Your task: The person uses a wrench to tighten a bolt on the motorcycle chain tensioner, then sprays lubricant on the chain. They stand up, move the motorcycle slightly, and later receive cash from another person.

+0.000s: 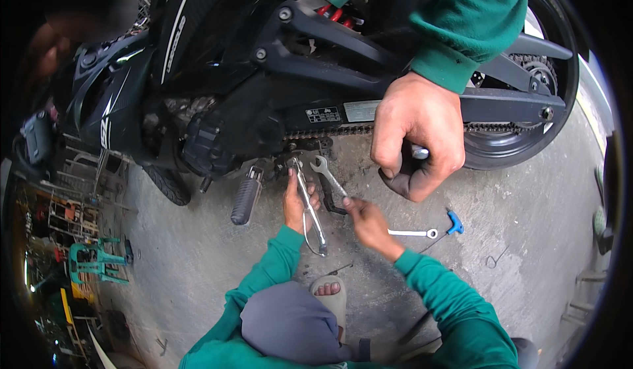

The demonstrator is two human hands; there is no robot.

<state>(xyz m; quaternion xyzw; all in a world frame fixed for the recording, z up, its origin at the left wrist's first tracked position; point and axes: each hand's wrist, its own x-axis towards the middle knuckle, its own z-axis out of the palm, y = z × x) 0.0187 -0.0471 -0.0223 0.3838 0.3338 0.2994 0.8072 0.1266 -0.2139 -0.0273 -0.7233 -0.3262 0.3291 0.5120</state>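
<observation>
My left hand [299,203] is closed around a long chrome bar [308,204], with a thin curved rod running alongside it. The bar's upper end meets the underside of a black motorcycle [231,99]. In my right hand [370,225] is a silver open-end wrench [333,179], its jaw pointing up toward the bike, just right of the bar. What its jaw touches, if anything, I cannot make out. From above reaches another person's hand [422,132] in a green sleeve, curled around a small silver piece [419,152] in front of the chain.
On the concrete floor lie a ring-ended wrench [415,232], a blue T-handle key [454,223] and a bent wire [492,261]. A ribbed footpeg [246,198] juts out left of my left hand. A teal plastic chair [97,261] stands far left. My sandalled foot [330,293] is below.
</observation>
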